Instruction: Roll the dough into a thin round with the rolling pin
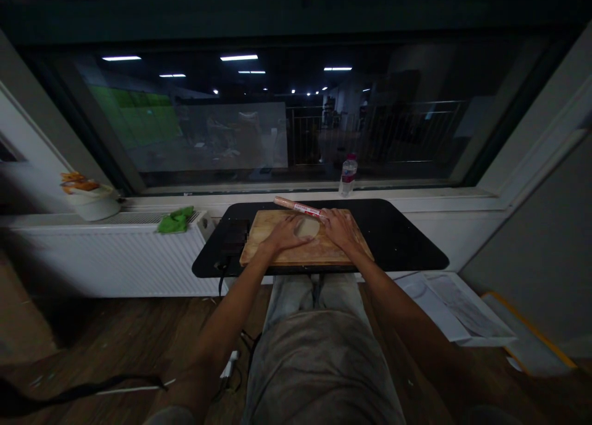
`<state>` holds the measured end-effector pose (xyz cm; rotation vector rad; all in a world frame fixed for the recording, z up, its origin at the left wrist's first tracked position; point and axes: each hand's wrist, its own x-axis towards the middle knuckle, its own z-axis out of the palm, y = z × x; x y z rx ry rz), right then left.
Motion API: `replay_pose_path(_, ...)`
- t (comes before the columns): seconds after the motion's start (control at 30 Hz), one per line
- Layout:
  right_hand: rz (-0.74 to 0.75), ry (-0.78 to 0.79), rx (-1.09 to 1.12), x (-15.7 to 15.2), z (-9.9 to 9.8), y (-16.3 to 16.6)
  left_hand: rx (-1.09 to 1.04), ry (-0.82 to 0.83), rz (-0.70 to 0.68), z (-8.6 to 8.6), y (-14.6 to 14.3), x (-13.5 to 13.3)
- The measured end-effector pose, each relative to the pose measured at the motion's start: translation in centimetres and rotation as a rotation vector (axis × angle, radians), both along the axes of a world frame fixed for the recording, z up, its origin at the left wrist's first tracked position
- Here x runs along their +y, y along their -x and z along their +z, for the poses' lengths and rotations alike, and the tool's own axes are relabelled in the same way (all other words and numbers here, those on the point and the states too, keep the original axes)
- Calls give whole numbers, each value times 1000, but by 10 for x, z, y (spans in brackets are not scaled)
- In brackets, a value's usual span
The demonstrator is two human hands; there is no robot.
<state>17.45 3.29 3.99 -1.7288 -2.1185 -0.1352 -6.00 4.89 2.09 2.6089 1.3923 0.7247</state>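
Observation:
A pale round of dough [308,227] lies flat on a wooden cutting board [259,227]. My left hand [283,232] rests at its left side, thumb and fingers spread around the edge. Behind the dough, a wooden rolling pin [296,206] with a red and white label slants across the board, its left end past the far edge. My right hand [340,226] has its fingers closed over the pin's right end, beside the dough's right edge.
The board lies on a small black table [398,240] with rounded corners. A dark object [235,237] and a cable sit left of the board. On the windowsill stands a water bottle [348,175]. A green cloth [176,220] and a white pot [94,202] rest on the radiator.

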Motion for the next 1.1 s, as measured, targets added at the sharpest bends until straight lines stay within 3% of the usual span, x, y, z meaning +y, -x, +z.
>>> replay_pose_path(0.13,10,9,11,0,0,-1,-28,69,-108,7,5,-1)
replay_pose_path(0.27,21,-10,48,0,-1,-3,-86,55,-44,7,3,-5)
replay_pose_path(0.43,20,-26,61,1,-1,-3,-156,-189,288,9,3,-4)
replay_pose_path(0.57,61,8,16,1,-1,-1,-181,-256,532,10,9,0)
replay_pose_path(0.77,92,3,-5,1,1,-1,-70,-91,470,2,11,6)
replay_pose_path(0.87,50,-17,-15,3,4,0,-13,-49,528,3,10,6)
replay_pose_path(0.97,8,13,-77,8,14,3,73,-29,574,14,10,9)
replay_pose_path(1.1,20,120,-122,19,36,4,203,56,485,36,10,24)
